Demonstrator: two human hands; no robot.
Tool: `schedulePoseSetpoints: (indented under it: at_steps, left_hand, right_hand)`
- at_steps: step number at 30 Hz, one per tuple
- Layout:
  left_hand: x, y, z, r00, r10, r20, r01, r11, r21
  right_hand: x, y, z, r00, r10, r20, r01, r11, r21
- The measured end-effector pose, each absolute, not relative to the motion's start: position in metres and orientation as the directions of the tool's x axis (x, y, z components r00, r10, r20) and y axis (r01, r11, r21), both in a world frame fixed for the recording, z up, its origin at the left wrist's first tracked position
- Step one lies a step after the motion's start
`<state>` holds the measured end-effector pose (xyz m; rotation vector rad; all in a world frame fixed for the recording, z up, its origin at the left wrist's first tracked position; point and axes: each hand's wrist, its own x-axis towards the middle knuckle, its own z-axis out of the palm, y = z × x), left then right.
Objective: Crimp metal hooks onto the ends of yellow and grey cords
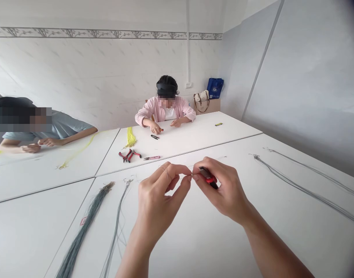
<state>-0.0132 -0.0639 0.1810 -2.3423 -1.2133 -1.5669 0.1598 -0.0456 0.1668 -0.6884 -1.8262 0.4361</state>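
Observation:
My left hand (162,193) is raised over the white table (252,239), thumb and forefinger pinched on a thin pale wire (191,170) that runs off to the right. My right hand (220,185) meets it fingertip to fingertip and is closed around a small red-and-black tool (208,177), whose tip sits at the pinch point. A thick bundle of grey wires (87,224) lies on the table to my left, with a thinner grey strand (116,224) beside it.
More grey wires (304,189) stretch across the right of the table. Red pliers (129,155) and a pink cutter (152,158) lie on the far table beside yellow wires (130,137). One person sits opposite, another at far left. Bags (207,96) stand in the corner.

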Motion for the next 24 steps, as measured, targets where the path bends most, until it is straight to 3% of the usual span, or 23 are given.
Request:
schedulePoseSetpoints:
  at_steps: [12, 24]
  left_hand:
    - [-0.012, -0.063, 0.183, 0.185, 0.473, 0.862, 0.674, -0.699, 0.239]
    - [-0.017, -0.062, 0.182, 0.137, 0.525, 0.840, 0.647, -0.690, 0.325]
  right_hand:
    - [0.156, -0.046, 0.164, -0.233, 0.684, 0.691, 0.174, 0.729, -0.662]
    - [0.173, -0.044, 0.168, -0.300, 0.769, 0.565, 0.168, 0.625, -0.762]
